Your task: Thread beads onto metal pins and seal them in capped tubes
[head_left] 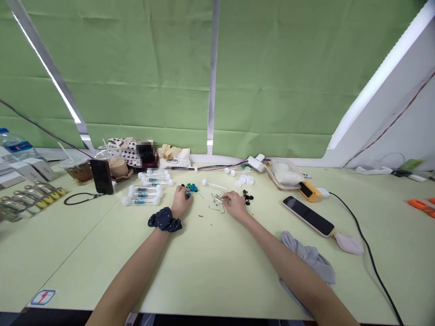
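My left hand (181,201), with a dark scrunchie (165,220) at the wrist, has its fingers closed at a dark blue-green bead beside a small pile of blue and green beads (192,187). My right hand (234,202) has its fingertips pinched together over a loose heap of thin bent metal pieces (217,199); what is between them is too small to make out. Several black caps (248,198) lie just right of that hand. A clear tube with a white cap (215,184) lies behind the metal pieces.
Filled clear tubes (142,194) lie at the left, near a standing black phone (102,176), drink cups and small bottles (29,199). Round white caps (244,180), a plastic tray (284,174), another phone (308,216), grey cloth (307,258) and a black cable are at the right.
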Motion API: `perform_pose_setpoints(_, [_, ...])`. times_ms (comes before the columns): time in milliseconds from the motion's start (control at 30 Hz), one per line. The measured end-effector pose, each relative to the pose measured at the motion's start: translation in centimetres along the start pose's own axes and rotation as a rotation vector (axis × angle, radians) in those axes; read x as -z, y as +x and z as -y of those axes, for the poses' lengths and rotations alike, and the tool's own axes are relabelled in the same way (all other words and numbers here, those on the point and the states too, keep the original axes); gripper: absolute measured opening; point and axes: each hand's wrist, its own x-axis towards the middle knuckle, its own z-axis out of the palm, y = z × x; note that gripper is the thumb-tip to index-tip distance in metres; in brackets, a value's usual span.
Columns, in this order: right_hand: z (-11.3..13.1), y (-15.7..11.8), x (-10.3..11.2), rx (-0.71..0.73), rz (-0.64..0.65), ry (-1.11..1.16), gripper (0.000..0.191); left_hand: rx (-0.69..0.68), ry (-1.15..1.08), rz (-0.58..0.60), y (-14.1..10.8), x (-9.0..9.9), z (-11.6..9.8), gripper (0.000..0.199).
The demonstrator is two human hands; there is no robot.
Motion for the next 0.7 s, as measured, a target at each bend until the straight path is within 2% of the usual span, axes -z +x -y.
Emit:
perform_pose_setpoints(67, [0.1, -0.1, 0.0, 0.054, 0.016, -0.018, 0.013, 0.042, -0.061, -0.006, -0.1, 0.1, 0.1, 0.009])
perform_pose_setpoints(200, [0.5, -0.2, -0.5, 0.141, 0.070, -0.078, 0.009, 0.045, -0.141, 0.044, -0.5, 0.5, -0.3, 0.016])
perform_pose_setpoints(333, [0.7, 0.0, -1.2, 0.134, 0.097, -0.103, 0.008, 0.023, -0.211, 0.123, -1.1, 0.5, -1.9, 0.020])
perform_pose_setpoints(433, [0.7, 0.1, -1.3, 0.144, 0.053, -0.096, 0.010, -0.006, -0.277, 0.180, -1.6, 0.1, -3.3, 0.025])
perform_pose_setpoints(500, [0.9, 0.1, -1.0, 0.142, -0.021, -0.015, 0.012, -0.009, -0.315, 0.214, -1.9, -0.2, -4.0, 0.028])
perform_pose_setpoints(600, [1.3, 0.0, -0.3, 0.144, -0.122, 0.236, 0.013, -0.004, -0.347, 0.259, -2.1, -0.7, -4.5, 0.031])
perform_pose_setpoints(700, [1.9, -0.2, 0.0, 0.156, -0.146, 0.468, 0.012, 0.001, -0.337, 0.256, -2.2, -0.8, -4.8, 0.034])
